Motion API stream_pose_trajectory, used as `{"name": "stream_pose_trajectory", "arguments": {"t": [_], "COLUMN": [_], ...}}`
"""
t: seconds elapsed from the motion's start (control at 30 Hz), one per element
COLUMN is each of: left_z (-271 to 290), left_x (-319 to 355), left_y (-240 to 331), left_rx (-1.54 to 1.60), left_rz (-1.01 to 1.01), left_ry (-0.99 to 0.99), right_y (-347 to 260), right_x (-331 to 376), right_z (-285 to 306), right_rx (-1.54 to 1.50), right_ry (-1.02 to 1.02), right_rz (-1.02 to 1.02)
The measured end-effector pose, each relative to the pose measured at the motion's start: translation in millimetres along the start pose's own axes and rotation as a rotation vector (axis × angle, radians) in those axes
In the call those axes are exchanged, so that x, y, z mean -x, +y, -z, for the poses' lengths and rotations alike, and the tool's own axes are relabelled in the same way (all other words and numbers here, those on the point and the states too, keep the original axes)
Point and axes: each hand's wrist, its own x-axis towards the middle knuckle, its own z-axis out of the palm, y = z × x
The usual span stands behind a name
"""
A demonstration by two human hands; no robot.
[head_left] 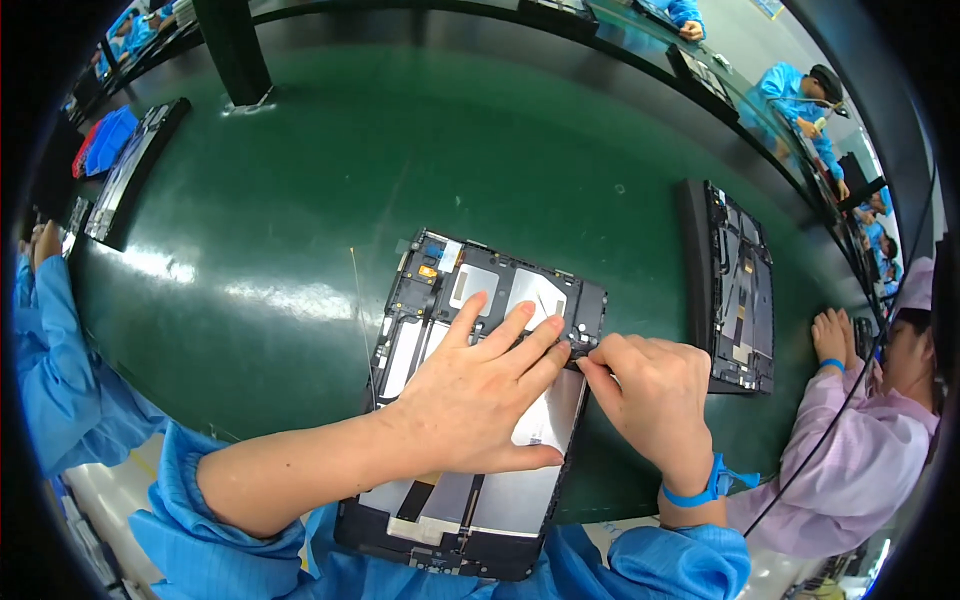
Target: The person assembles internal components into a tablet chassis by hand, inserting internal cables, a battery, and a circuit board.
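An opened tablet-like device [520, 420] lies in front of me with its inner side up, showing grey metal plates, dark frame parts and flat ribbon cables. Across its upper middle my left hand [480, 390] rests flat, fingers spread and pointing away from me. At the device's right edge my right hand [655, 385] is closed in a pinch, thumb and forefinger meeting beside a small dark part. What the pinch holds is too small and hidden to make out. A blue wrist strap [715, 482] circles my right wrist.
A similar opened device [740, 290] rests on a black stand to the right, and another stack [135, 170] stands far left beside blue and red bins [108, 140]. A thin wire [356, 300] rises left of my device. Co-workers sit on both sides; a dark post [232, 50] stands behind.
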Motion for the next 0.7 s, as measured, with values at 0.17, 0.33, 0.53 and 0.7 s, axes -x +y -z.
{"name": "stream_pose_trajectory", "arguments": {"t": [0.17,0.33,0.53,0.7], "left_z": [0,3,2,1], "left_x": [-1,-5,-4,-4], "left_y": [2,2,3,6], "left_rx": [-0.027,-0.022,-0.048,-0.072], "left_rz": [-0.022,-0.038,-0.008,-0.023], "left_ry": [0.022,0.004,0.001,-0.001], "right_y": [-16,-34,-8,19], "right_x": [-10,-17,0,21], "right_z": [7,8,1,-5], "right_rx": [0.212,0.512,0.121,-0.22], "right_ry": [-0.121,-0.184,0.005,0.131], "right_rz": [0.083,0.192,0.051,-0.195]}}
